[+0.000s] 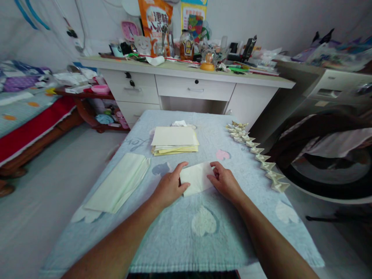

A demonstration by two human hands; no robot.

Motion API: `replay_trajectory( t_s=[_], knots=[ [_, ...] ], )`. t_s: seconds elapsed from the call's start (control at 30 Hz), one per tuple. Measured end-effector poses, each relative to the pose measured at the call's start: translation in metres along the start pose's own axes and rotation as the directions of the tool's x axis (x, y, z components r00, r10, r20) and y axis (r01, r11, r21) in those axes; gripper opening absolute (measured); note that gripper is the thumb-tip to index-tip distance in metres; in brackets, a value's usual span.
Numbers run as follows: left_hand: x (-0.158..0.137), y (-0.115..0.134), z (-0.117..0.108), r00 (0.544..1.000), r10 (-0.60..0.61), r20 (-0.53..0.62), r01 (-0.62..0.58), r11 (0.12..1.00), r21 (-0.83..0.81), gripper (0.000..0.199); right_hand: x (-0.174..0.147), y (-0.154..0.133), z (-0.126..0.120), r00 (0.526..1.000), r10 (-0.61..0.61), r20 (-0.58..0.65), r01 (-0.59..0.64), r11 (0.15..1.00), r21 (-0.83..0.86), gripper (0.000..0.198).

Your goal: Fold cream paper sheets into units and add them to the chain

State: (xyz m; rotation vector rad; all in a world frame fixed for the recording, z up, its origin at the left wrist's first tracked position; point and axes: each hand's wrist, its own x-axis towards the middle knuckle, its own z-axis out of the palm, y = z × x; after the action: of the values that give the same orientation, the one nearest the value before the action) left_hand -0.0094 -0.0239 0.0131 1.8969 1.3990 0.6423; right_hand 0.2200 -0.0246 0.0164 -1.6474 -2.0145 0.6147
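A pale cream sheet of paper [196, 178], partly folded, lies on the light blue cloth [186, 232] that covers the table. My left hand [169, 186] presses its left edge with thumb and fingers. My right hand [224, 181] pinches its right edge. Both hands rest on the cloth. Beyond the sheet sits a stack of cream and yellow paper [174, 140]. A second pile of pale green sheets [119, 186] lies to the left.
A row of several folded paper boats [257, 154] runs along the table's right edge. A cluttered white desk with drawers [186, 83] stands behind. A bed [26, 116] is at left, and a washing machine with clothes [328, 147] at right.
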Motion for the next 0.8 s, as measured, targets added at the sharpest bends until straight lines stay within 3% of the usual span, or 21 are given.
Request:
replay_trajectory(
  t_s=[0.23, 0.33, 0.5, 0.8],
  knots=[
    [-0.0010, -0.0007, -0.0018, 0.998, 0.037, 0.046, -0.047, 0.969, 0.242, 0.052, 0.0018, -0.0017, 0.0050, 0.999, 0.037, 0.006, -0.037, 0.998, -0.047, 0.058],
    [-0.0010, -0.0017, -0.0007, 0.998, 0.046, 0.042, -0.056, 0.958, 0.281, 0.052, 0.0023, -0.0017, 0.0060, 0.999, 0.047, 0.008, -0.047, 0.996, -0.070, 0.059],
    [-0.0020, 0.0000, 0.0006, 0.996, 0.068, 0.054, -0.083, 0.930, 0.357, 0.035, 0.0023, -0.0041, 0.0053, 0.999, 0.046, 0.007, -0.046, 0.994, -0.095, 0.056],
    [-0.0046, 0.0047, 0.0034, 0.996, 0.055, 0.065, -0.078, 0.893, 0.442, 0.033, 0.0037, -0.0046, 0.0085, 0.998, 0.064, -0.010, -0.065, 0.990, -0.127, 0.053]
  ],
)
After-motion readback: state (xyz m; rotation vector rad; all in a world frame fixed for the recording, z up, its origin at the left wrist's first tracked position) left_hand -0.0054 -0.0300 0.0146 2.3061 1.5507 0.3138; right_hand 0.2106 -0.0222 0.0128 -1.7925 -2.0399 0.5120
